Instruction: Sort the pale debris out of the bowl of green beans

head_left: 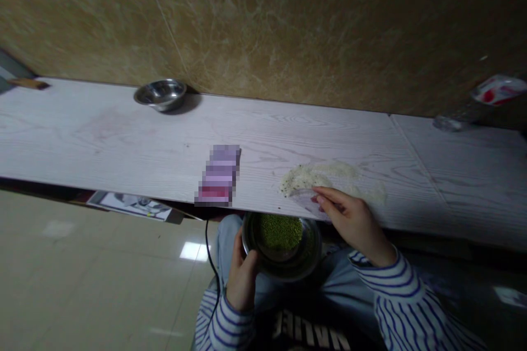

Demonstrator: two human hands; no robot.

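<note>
Green beans, seemingly mung [281, 232], bowled

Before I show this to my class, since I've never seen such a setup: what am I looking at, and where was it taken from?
There is no robot here, only a person's bare hands. The one picture comes from a camera worn on the head, looking forward and down. The left hand holds a metal bowl of green beans below the table's edge. The right hand holds a see-through piece beside white grains with dark specks. Also on the table are a second bowl, a bottle and a purple item, too blurred to name.
</note>
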